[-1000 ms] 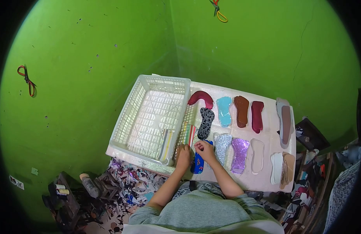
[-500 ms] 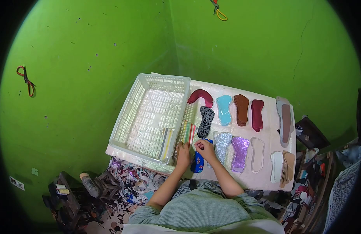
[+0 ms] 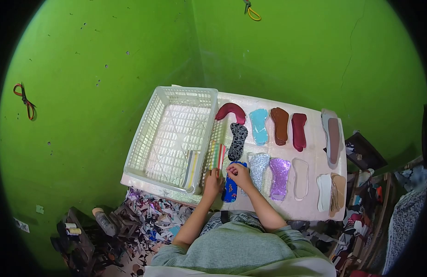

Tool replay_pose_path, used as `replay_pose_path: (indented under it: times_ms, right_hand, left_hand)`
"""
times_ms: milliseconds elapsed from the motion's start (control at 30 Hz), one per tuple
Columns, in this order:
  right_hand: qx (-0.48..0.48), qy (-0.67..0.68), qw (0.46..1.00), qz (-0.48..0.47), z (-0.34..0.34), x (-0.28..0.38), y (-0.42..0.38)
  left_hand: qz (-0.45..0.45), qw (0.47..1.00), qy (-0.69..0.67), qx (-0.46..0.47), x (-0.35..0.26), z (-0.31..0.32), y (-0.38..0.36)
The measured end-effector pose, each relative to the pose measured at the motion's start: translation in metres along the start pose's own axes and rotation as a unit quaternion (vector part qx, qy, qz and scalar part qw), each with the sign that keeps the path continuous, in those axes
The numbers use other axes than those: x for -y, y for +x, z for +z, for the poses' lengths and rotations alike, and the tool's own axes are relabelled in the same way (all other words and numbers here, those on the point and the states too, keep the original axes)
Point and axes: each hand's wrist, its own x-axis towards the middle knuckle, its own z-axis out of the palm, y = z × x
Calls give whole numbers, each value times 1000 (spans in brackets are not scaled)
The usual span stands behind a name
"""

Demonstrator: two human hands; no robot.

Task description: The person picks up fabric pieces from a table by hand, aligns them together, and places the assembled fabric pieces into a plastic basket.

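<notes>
My left hand is closed at the lower end of some striped strips, coloured green, yellow, red and white, beside the basket wall. Close by, my right hand has its fingers pinched together over a blue patterned cutout; whatever is in the pinch is too small to make out. Beyond the hands lies a black-and-grey patterned cutout. A glittery silver cutout sits just right of my right hand, followed by a glittery purple one.
A white plastic basket on the table's left holds grey-and-yellow striped strips. Maroon, turquoise and brown cutouts lie farther back. Beige pieces are near the right edge. Scraps cover the floor.
The whole view has shifted slightly, so everything sits a little farther left. Both hands stay close together at the same spot, with only small finger movements.
</notes>
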Motion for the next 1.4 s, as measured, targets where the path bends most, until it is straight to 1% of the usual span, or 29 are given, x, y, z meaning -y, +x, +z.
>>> replay_pose_path:
  times_ms: [33,100,233,333,400,433,500,600,733,800,833,900,1100,1233,1400]
  right_hand:
    - [4,-5,1000,4,0,-1,0]
    - [7,-9,1000,4,-1,-1,0]
    - [11,-15,1000,-7,0,2,0]
    - [17,-7,1000,-17,1,4,1]
    - [25,-3,1000,-14,2,5,0]
    - [32,-1,999,-13,2,6,0]
    - [34,1,999,-13,3,7,-1]
    - [37,4,999,-13,4,6,-2]
    - [41,-8,999,-12,3,4,-1]
    - [38,-10,999,-12,3,3,-1]
    - [36,-12,999,-13,3,3,-1]
    - [39,-13,999,-9,3,3,-1]
    - [44,-10,999,-3,4,4,0]
    - [45,-12,999,-3,4,3,-1]
    - [43,-13,999,-1,5,2,-1]
  left_hand:
    - [0,1000,0,0,2,2,0]
    - [-51,999,-2,11,3,2,1]
    - [-50,998,-30,-11,0,-3,-1]
    - [-49,999,-2,-14,4,0,0]
    - [-58,997,53,1,6,3,1]
    - [-59,997,53,2,6,3,0]
    - [-34,999,38,0,4,1,-1]
    - [-29,999,39,-17,2,-2,-1]
    - [-45,997,53,-17,0,-1,1]
    - [-65,996,57,19,-3,-5,0]
    - [-65,996,57,20,-6,-8,1]
    - [-18,998,55,0,-11,-12,1]
    - [-34,995,89,39,-12,-14,2]
    - [-45,995,82,42,-12,-14,1]
    - [-25,992,120,32,-15,-15,-1]
